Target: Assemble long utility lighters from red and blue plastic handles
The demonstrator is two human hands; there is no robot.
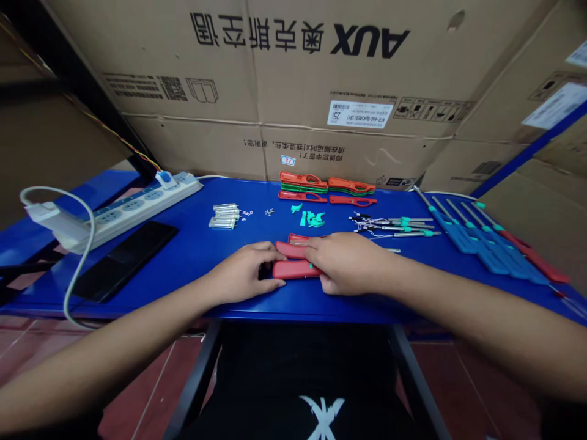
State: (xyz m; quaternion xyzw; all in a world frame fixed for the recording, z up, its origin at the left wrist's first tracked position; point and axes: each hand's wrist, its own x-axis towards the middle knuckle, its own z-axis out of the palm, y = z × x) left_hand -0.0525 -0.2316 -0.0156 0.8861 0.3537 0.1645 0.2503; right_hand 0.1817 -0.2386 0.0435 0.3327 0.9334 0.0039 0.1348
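Two red lighter shell pieces lie between my hands near the table's front edge: a closer one [293, 269] with a small green part, and a slightly tilted one [288, 250] just behind it. My left hand [243, 276] is curled at their left ends, thumb at the closer piece and fingers at the other. From the right, my right hand [353, 264] grips the red pieces and covers their right ends. Behind them is another red shell half [299, 239] with metal inside. Green triggers [312, 219] and wired metal rods [408, 227] lie farther back.
Stacked red, orange and green shells [302, 183] stand at the back against a large carton [293, 79]. Clear fuel tanks [224, 216] lie left of centre. Finished-looking blue lighters [486, 244] fan out at right. A phone [126, 260] and power strip [132, 211] occupy the left.
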